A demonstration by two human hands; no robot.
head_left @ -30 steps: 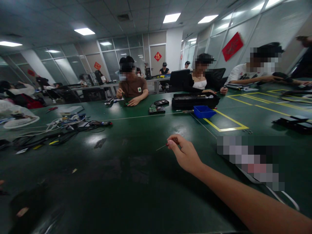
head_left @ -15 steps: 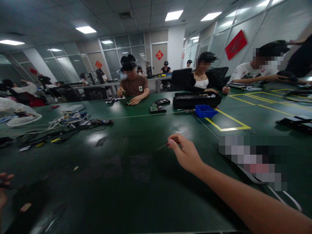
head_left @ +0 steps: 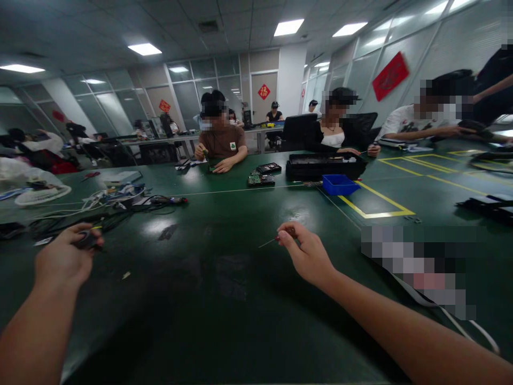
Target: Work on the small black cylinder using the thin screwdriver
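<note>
Head view: I have a slim screwdriver (head_left: 277, 238) in my right hand (head_left: 302, 251), nearer to me than the blue bin (head_left: 340, 188) and a little left of it. My thumb and fingers are closed on its brownish handle, most of which they hide; the red collar shows just beyond my thumb tip, and the thin metal shaft sticks out past it, pointing left and slightly back towards me.

My left hand (head_left: 66, 259) is far to the left of the blue bin and also nearer to me, its fingers curled around a dark rounded object (head_left: 84, 240). I cannot tell what that is, as my fingers cover part of it. Beyond this hand, well left of the blue bin, cables (head_left: 116, 206) lie tangled on the green desk (head_left: 180, 326); I cannot tell whether I touch them.

Just behind the blue bin sits a long black case (head_left: 320, 169), and to the bin's left lie some circuit boards (head_left: 260, 181). Yellow tape (head_left: 387, 215) marks the desk to the right of the bin.
</note>
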